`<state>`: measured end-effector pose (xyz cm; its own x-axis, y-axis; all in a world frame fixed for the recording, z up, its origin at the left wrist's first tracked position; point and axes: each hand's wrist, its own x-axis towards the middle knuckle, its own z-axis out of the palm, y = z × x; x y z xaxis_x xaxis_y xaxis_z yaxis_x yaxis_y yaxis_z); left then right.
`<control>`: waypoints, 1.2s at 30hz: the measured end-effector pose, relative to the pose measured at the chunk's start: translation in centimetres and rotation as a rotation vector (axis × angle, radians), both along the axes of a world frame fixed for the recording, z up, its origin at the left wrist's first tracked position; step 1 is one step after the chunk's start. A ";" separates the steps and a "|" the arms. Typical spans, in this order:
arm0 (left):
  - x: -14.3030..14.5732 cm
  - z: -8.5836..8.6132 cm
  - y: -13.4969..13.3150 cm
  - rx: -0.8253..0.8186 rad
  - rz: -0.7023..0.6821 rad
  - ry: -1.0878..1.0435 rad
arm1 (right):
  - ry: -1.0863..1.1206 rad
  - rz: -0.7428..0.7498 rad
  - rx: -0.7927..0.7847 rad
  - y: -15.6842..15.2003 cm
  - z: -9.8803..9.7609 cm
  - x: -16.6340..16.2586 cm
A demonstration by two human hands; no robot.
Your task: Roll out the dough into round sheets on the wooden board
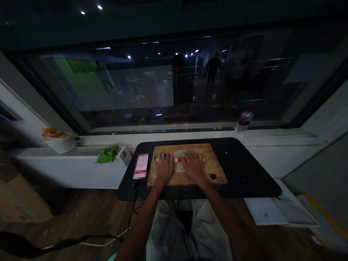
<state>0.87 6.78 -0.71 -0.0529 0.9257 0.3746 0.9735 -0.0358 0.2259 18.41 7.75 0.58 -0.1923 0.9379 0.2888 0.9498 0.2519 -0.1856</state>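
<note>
A wooden cutting board (214, 165) lies on a small black table (244, 170). On it is a flat round of pale dough (179, 167) with a rolling pin (178, 159) across it, showing a red band between my hands. My left hand (164, 167) and my right hand (193, 165) lie palm-down on the pin, fingers stretched forward and flat. The pin's ends are mostly hidden beneath my hands.
A pink-and-white packet (141, 166) lies on the table left of the board. A plastic bottle (244, 121) stands on the window sill. A white bowl (60, 141) and a green cloth (108, 153) rest on the radiator at left. Cables (81, 240) run across the floor; papers (280, 212) lie at right.
</note>
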 end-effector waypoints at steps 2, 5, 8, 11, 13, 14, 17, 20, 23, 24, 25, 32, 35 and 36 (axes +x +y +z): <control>0.0 0.0 0.0 0.001 0.002 -0.004 | 0.017 0.002 0.047 -2.1 -0.8 0.1; 0.0 0.0 0.0 0.001 -0.004 0.000 | 0.051 -0.005 0.125 -5.0 -2.2 -0.1; 0.0 -0.1 0.1 -0.002 -0.016 -0.005 | 0.058 0.003 0.184 -7.7 -3.8 -0.6; 0.0 -0.2 0.1 -0.007 -0.032 -0.015 | 0.061 0.029 0.238 -9.9 -5.0 -1.2; 0.0 -0.2 0.2 -0.007 -0.038 -0.026 | 0.067 0.048 0.271 -10.9 -5.5 -1.4; 0.0 -0.2 0.2 -0.007 -0.037 -0.034 | 0.069 0.056 0.284 -11.3 -5.6 -1.4; 0.0 -0.3 0.2 -0.008 -0.030 -0.053 | 0.067 0.074 0.303 -11.4 -5.7 -1.3; -0.1 -0.3 0.2 -0.007 -0.040 -0.057 | 0.053 0.093 0.301 -10.2 -5.5 -0.8; -0.2 -0.5 0.3 -0.001 -0.046 -0.063 | 0.035 0.121 0.259 -8.0 -4.8 -0.2; -0.2 -0.6 0.3 0.004 -0.041 -0.067 | 0.029 0.123 0.237 -7.3 -4.5 0.0; -0.2 -0.6 0.3 0.009 -0.033 -0.070 | 0.024 0.122 0.216 -6.5 -4.1 0.2; -0.1 -0.5 0.2 0.005 0.044 -0.078 | -0.014 0.091 0.044 -1.2 -1.3 0.6; 0.0 -0.2 0.1 0.002 0.057 -0.073 | -0.018 0.056 -0.034 1.2 -0.2 0.5; 0.1 -0.2 0.0 0.004 0.057 -0.067 | -0.015 0.044 -0.064 2.1 0.1 0.4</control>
<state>0.93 6.82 -0.87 -0.1306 0.9190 0.3721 0.9566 0.0182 0.2908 18.81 9.85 0.65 -0.2371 0.9450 0.2252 0.9410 0.2810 -0.1883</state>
